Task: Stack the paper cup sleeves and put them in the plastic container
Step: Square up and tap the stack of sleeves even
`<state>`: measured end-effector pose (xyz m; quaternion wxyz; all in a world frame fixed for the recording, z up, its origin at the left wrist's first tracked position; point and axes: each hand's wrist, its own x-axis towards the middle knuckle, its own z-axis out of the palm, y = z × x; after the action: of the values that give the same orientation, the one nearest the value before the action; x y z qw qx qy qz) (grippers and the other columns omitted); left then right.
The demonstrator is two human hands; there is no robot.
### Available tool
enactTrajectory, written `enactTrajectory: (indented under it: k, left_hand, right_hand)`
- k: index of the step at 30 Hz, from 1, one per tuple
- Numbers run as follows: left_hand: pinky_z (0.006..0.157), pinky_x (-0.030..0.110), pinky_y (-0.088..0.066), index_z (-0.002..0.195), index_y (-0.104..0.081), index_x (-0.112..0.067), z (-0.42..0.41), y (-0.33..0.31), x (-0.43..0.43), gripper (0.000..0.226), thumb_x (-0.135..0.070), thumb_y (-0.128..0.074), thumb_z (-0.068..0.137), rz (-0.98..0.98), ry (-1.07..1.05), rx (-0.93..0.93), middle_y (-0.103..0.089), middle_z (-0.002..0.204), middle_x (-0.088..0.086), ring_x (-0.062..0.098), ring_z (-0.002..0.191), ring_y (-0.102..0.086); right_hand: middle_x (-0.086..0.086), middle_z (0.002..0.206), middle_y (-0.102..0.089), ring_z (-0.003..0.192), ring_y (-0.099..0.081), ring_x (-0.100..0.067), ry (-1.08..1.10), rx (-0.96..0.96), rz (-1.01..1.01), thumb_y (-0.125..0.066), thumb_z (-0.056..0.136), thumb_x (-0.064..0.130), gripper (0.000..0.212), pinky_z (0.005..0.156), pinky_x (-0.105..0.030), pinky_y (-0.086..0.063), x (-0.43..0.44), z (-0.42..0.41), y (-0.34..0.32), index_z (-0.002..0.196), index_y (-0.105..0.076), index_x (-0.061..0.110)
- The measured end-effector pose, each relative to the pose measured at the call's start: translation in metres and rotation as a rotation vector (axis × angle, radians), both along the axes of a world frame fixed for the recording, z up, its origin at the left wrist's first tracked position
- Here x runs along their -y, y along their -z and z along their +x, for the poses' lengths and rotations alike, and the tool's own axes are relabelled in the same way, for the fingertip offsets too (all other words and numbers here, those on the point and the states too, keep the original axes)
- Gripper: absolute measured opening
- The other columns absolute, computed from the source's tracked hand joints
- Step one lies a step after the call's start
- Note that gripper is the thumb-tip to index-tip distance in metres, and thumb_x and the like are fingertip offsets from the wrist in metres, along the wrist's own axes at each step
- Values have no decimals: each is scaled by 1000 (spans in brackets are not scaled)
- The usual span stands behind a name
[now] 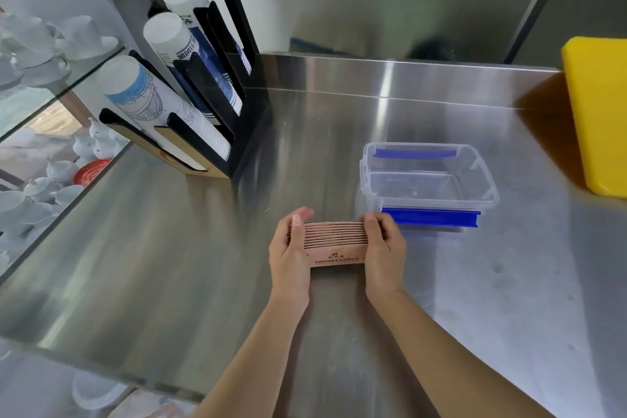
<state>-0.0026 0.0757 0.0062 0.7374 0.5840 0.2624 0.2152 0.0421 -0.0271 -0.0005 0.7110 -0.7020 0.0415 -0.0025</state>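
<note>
A stack of flat pinkish-brown paper cup sleeves (336, 241) stands on edge on the steel counter, its printed face toward me. My left hand (291, 254) presses its left end and my right hand (385, 253) presses its right end, so both hands hold the stack between them. Just behind and to the right sits a clear plastic container (429, 176) with blue clips, open at the top and with nothing inside it. Its near blue clip lies right behind my right hand's fingers.
A black cup dispenser (203, 102) with several rows of paper cups stands at the back left. At the far right a yellow cutting board (600, 112) leans against the wall. Glass shelves with white crockery (44, 54) run along the left. A steel shelf hangs overhead.
</note>
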Motion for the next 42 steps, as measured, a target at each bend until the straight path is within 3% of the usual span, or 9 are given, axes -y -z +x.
enactTrajectory:
  k: [6, 10, 14, 18, 21, 23, 26, 34, 42]
  left_hand:
    - [56, 9, -47, 86, -66, -10, -6, 10, 8, 23, -14, -45, 92, 29, -34, -15, -68, 85, 1, -1, 68, -62]
    - [59, 11, -45, 74, -65, -13, -8, 12, 4, 26, -14, -46, 91, 116, -59, -10, -65, 76, 0, 4, 67, -59]
    - [53, 13, -46, 71, -59, -13, -12, 14, 4, 28, -20, -44, 94, 27, 0, -30, -58, 66, -2, 7, 61, -56]
    - [67, 16, -49, 88, -57, -20, -24, 14, -5, 11, -31, -58, 85, 78, 225, -58, -61, 82, -4, 13, 78, -59]
    - [88, 23, -46, 109, -43, -39, -36, 18, -28, 57, -40, -75, 62, 378, 519, -212, -58, 111, -3, 12, 104, -55]
    - [97, 34, -43, 108, -37, -46, -37, 17, -36, 58, -32, -74, 65, 521, 582, -286, -55, 118, -1, 19, 112, -50]
    - [96, 36, -43, 101, -43, -44, -36, 17, -41, 49, -18, -72, 72, 548, 551, -284, -59, 112, 1, 20, 108, -53]
    - [79, 0, -35, 87, -55, -50, -39, 11, -56, 40, -24, -78, 67, 632, 551, -265, -57, 97, -19, -2, 100, -51]
    - [87, 26, -35, 84, -54, -47, -41, 10, -51, 32, -25, -75, 71, 702, 510, -268, -54, 92, -22, 14, 106, -46]
  right_hand:
    - [9, 80, -60, 73, -53, 7, -12, -55, -30, -45, 92, 25, 20, 69, -12, -40, 8, -10, 14, 77, -56, 29]
    - [8, 77, -59, 71, -53, 3, -5, -80, -9, -46, 92, 25, 20, 69, -19, -41, 6, -10, 12, 74, -55, 26]
    - [9, 74, -59, 69, -54, 7, -33, -95, -61, -43, 93, 30, 23, 66, -19, -40, 9, -14, 18, 73, -54, 27]
    - [8, 75, -59, 68, -53, 11, -32, -100, -63, -42, 93, 32, 23, 66, -21, -41, 9, -13, 17, 74, -54, 27]
    - [8, 76, -59, 70, -54, 9, -52, -89, -81, -40, 93, 33, 23, 65, -21, -40, 10, -14, 17, 75, -53, 28]
    - [9, 78, -58, 73, -54, 6, -63, -95, -92, -40, 94, 33, 23, 65, -20, -39, 11, -14, 17, 75, -53, 29]
    - [9, 77, -58, 71, -53, 10, -89, -89, -106, -39, 94, 34, 23, 66, -20, -40, 13, -13, 17, 75, -53, 29]
    - [12, 78, -59, 74, -54, 11, -149, -91, -146, -36, 94, 41, 25, 68, -20, -40, 16, -13, 17, 77, -52, 31]
    - [16, 94, -62, 93, -57, 0, -460, -97, -175, -47, 74, 66, 35, 83, -19, -42, 43, -8, 9, 91, -54, 37]
